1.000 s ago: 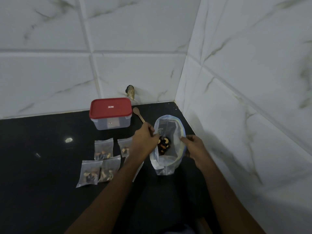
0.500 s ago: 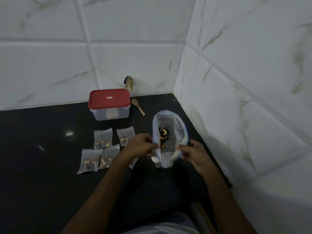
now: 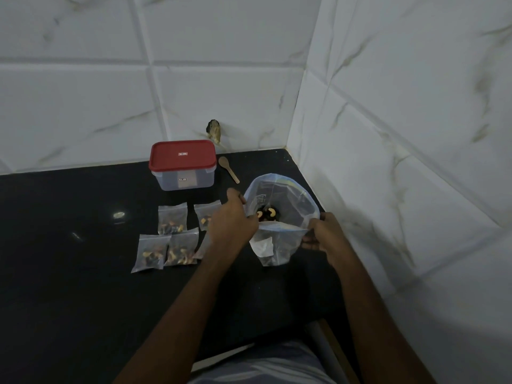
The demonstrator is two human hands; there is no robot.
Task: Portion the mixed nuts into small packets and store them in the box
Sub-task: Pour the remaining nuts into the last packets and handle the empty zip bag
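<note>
While both hands hold the zip bag (image 3: 293, 200) up by its rim, the main risk is a tip-over. The bag stands on a crumpled, narrow base on the black table (image 3: 69, 273). If either pinch slips, I judge the soft wall would fold and spill the contents. Second risk: a nut caught in the zip track when the mouth is pressed, leaving a false seal. Third: the left forearm lies over one filled packet and could drag it.

Left hand (image 3: 231, 220): fingers curled over the left rim, pinching it. Right hand (image 3: 325, 235): thumb and fingers pinching the near-right corner of the rim.

Mixed nuts (image 3: 267, 213): a small dark heap low inside the bag, pale cashews showing on top. Little is left. The bag is clear plastic with a blue-tinted rim, mouth wide and rounded, in the table's right corner close to the wall (image 3: 388, 162).

Small packets (image 3: 172, 218): four in plain sight left of the bag, flat on the table. The box (image 3: 184, 178) sits behind them, red lid (image 3: 181, 159) on, so nothing is stored yet. A wooden spoon (image 3: 228, 169) lies just right of the box.
</note>
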